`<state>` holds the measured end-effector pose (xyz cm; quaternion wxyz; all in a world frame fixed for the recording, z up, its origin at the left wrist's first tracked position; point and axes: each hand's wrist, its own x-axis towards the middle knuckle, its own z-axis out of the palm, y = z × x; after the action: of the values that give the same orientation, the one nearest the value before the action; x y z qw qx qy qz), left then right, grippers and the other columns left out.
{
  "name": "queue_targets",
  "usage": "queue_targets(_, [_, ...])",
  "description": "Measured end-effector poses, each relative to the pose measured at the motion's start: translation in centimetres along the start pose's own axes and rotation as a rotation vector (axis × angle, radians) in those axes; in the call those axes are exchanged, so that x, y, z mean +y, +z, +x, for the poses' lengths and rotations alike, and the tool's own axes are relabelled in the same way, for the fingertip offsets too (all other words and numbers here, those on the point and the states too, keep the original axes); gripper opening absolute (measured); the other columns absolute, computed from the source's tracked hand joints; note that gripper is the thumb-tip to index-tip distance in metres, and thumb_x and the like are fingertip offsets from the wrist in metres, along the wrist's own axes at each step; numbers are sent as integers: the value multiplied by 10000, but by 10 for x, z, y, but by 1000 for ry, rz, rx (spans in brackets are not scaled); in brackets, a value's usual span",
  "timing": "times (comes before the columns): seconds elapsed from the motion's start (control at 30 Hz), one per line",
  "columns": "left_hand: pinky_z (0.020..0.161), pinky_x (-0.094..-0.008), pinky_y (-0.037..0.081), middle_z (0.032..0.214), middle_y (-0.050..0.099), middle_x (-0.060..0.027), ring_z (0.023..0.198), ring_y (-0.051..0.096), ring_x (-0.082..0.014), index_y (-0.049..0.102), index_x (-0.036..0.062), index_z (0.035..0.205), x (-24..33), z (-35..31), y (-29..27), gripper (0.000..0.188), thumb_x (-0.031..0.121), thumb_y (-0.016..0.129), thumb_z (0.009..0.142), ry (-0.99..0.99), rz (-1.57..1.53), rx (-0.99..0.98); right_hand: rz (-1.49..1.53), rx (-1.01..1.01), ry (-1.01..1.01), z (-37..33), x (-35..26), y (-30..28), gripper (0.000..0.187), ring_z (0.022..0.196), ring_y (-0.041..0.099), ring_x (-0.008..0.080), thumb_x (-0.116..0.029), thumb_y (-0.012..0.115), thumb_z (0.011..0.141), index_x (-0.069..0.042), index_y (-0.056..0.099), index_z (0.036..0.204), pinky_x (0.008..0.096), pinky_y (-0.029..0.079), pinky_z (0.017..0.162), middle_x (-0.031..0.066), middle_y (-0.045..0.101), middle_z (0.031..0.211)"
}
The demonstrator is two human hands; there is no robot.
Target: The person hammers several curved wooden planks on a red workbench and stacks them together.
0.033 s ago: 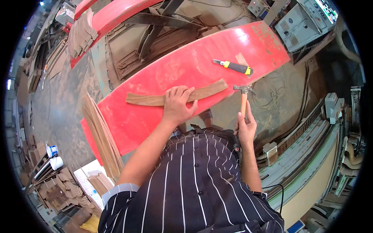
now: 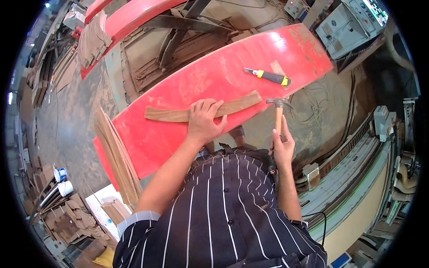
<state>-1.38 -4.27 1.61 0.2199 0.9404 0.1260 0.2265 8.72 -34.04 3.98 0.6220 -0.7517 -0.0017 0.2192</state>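
Note:
A curved brown wooden strip lies across the red tabletop. My left hand grips it near its middle, fingers over the far edge and thumb on the near side, hiding that part. Right of the table's near edge, my right hand is closed round the wooden handle of a claw hammer. The metal head points away from me, close to the strip's right end but apart from it. Farther back on the red surface rests a yellow and black utility knife, its blade end to the left.
Long curved wooden strips lean in a bundle at the table's left end. Another red curved piece bears stacked strips at the far left. A grey machine cabinet stands far right, and a long machine bed runs along the right.
The hammer head has shifted very slightly to the left in my right hand. My left hand and the strip have stayed in place.

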Motion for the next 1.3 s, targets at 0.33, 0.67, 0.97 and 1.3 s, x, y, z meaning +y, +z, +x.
queue_targets(0.33, [1156, -507, 479, 1292, 723, -88, 1282, 654, -325, 812, 83, 1350, 1, 1, -1, 483, 275, 885, 913, -13, -17, -11, 29, -33, -33, -2, -2, 7, 693, 538, 498, 37, -105, 669, 1198, -110, 428, 1849, 254, 449, 468, -63, 559, 714])
queue_targets(0.67, [1132, -500, 490, 1288, 725, -92, 1278, 658, -324, 811, 82, 1348, -1, 0, 0, 500, 262, 897, 889, 5, -7, 1, -465, -150, -427, -17, -2, 21, 716, 746, 781, 327, -124, 763, 1124, -150, 521, 1798, 416, 609, 709, 182, 843, 1016])
queue_targets(0.97, [1132, -502, 487, 1294, 720, -87, 1284, 656, -323, 804, 83, 1360, -2, 0, -1, 519, 269, 911, 888, 7, -5, -6, -799, -317, -547, -20, -24, 27, 669, 902, 783, 432, -129, 786, 1067, -259, 641, 1707, 517, 621, 763, 148, 757, 1098])
queue_targets(1.3, [1134, -509, 491, 1310, 710, -100, 1291, 650, -341, 793, 83, 1392, -6, -2, 4, 532, 266, 903, 905, 11, -27, -9, -1010, -147, -523, 3, -22, 1, 568, 863, 801, 419, -234, 735, 1122, -376, 674, 1669, 533, 642, 732, 153, 765, 1070])
